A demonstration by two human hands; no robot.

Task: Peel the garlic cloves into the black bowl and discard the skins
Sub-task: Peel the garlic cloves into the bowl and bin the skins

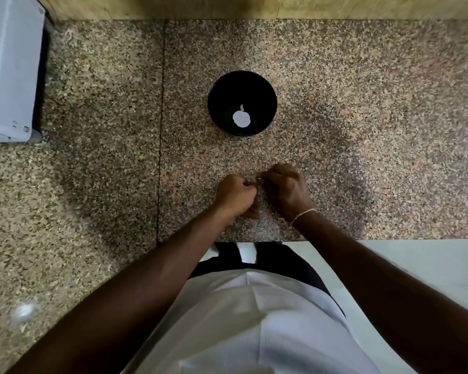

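Note:
A black bowl point(242, 103) stands on the speckled granite counter point(362, 130), straight ahead of my hands. One small pale peeled clove point(241, 107) lies inside it above a bright round glare spot. My left hand point(235, 194) and my right hand point(285, 190) meet close together over the counter near its front edge, fingers curled. Between their fingertips they pinch a small garlic clove point(258, 180), mostly hidden by the fingers. A thin band circles my right wrist.
A white appliance point(10, 68) sits at the far left of the counter. A wooden wall runs along the back. The counter's front edge point(254, 241) lies just below my hands, with white floor at lower right.

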